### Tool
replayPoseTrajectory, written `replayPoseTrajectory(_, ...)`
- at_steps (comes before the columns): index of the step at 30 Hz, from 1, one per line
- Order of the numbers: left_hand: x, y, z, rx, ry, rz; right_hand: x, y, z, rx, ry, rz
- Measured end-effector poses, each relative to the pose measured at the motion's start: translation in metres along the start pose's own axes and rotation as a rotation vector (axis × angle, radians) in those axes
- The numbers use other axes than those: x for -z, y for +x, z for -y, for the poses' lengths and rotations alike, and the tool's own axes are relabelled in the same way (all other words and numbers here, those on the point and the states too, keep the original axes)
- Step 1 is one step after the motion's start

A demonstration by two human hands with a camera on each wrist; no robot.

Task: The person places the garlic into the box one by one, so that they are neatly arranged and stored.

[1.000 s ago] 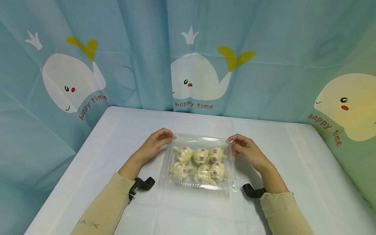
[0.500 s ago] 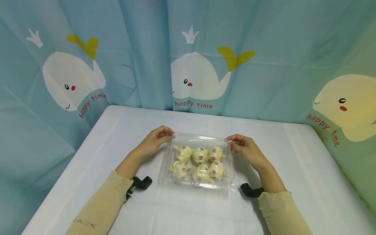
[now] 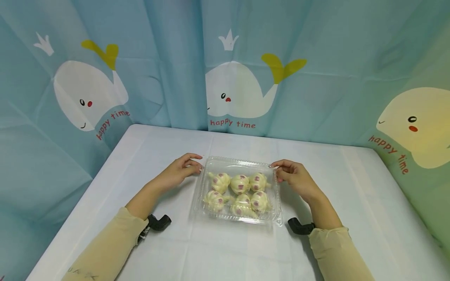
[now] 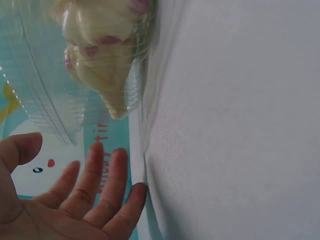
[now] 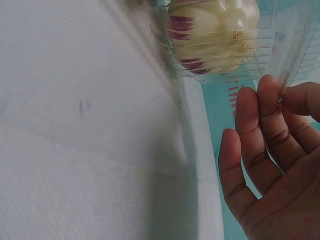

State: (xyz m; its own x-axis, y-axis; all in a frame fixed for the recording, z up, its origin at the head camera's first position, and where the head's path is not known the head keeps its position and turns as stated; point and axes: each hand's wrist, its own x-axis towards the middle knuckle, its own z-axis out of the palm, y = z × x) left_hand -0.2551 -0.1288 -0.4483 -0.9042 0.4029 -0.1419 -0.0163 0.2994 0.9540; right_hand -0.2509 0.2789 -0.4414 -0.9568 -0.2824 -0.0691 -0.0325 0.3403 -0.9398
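Observation:
A clear plastic clamshell box with its lid down sits on the table, holding several garlic bulbs in two rows. To its left, my left hand is off the box, its fingers spread and relaxed. A gap shows between those fingertips and the box corner in the left wrist view. At the far right corner, my right hand pinches the rim between thumb and fingers. Through the ribbed wall in the right wrist view, one garlic bulb shows purple patches.
A white cloth covers the table. Blue curtains printed with whales hang close behind its back edge and along the sides. Black wrist cameras sit on both wrists.
My left hand has let go of the box's far left corner and moved a little left, its fingers opening. The right hand stays at its corner, and the box has hardly moved.

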Motion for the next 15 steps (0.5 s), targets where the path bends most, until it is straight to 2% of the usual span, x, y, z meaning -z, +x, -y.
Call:
replayPoseTrajectory(5, -0.001, -0.01, 0.0, 0.07, -0.013, 0.029, 0.001, -0.001, -0.001, -0.004, 0.005, -0.008)
replayPoseTrajectory(10, -0.004, -0.021, 0.003, 0.143, -0.106, 0.067, 0.0, -0.001, -0.001, 0.0, 0.014, -0.003)
replayPoseTrajectory(15, -0.006, -0.035, 0.006, 0.217, -0.204, 0.132, -0.001, 0.0, 0.0, 0.001, 0.008, 0.006)
